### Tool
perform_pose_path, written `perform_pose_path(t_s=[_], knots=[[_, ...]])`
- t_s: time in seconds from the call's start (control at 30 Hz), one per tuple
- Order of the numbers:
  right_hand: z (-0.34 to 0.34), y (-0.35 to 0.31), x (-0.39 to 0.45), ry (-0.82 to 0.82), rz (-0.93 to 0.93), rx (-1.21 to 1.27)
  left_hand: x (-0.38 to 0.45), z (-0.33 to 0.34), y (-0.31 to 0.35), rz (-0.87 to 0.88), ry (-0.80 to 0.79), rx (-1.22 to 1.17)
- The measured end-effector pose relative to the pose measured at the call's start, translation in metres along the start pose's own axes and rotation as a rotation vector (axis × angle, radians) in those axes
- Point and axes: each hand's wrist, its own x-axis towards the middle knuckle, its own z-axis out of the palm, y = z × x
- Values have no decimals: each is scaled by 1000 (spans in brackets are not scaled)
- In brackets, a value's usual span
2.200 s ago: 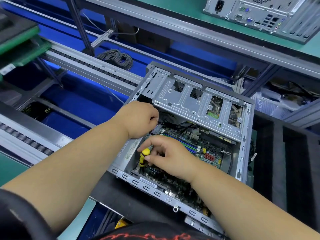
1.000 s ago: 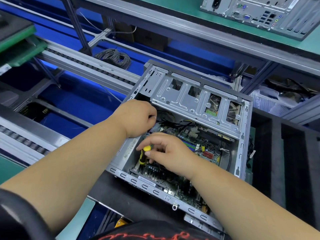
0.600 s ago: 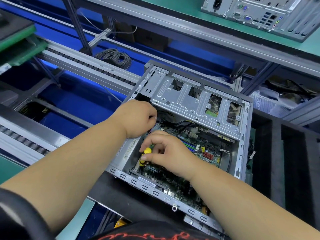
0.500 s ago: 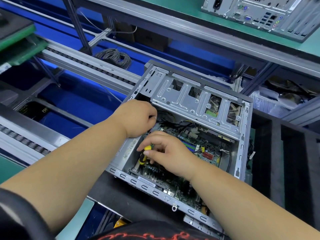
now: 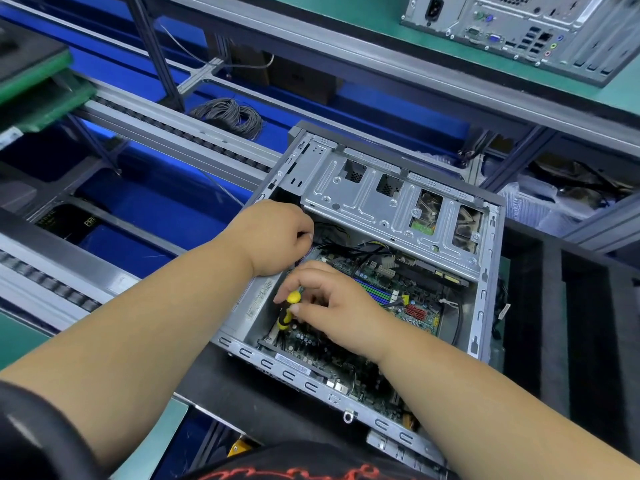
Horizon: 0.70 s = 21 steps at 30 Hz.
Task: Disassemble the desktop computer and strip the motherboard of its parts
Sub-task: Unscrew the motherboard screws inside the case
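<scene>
Side panel is off the computer case (image 5: 485, 306); motherboard (image 5: 391, 289) remains mounted; right hand (image 5: 332, 303) pinches a yellow screwdriver (image 5: 288, 308); left hand (image 5: 277, 237) is curled, contents hidden.

Drive cage (image 5: 388, 206) over motherboard's (image 5: 401, 292) far end

A grey roller conveyor (image 5: 180, 133) runs diagonally across the left, over blue panels (image 5: 156, 202). A coil of grey wire (image 5: 230, 114) lies beyond it. A green-topped shelf (image 5: 346, 15) spans the top, carrying a second computer (image 5: 540, 29). Black foam (image 5: 571, 323) covers the bench at right.
</scene>
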Motion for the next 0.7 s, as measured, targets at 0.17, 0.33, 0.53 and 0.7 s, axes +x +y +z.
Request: perform_pose_path(t_s=[0.17, 0.33, 0.53, 0.7], knots=[[3, -2, 0, -18, 54, 25, 0, 0, 0, -8, 0, 4], [0, -3, 0, 5, 86, 29, 0, -2, 1, -2, -10, 7], [0, -5, -2, -37, 12, 69, 0, -2, 2, -12, -29, -7], [4, -5, -1, -34, 74, 45, 0, -2, 1, -19, -18, -5]])
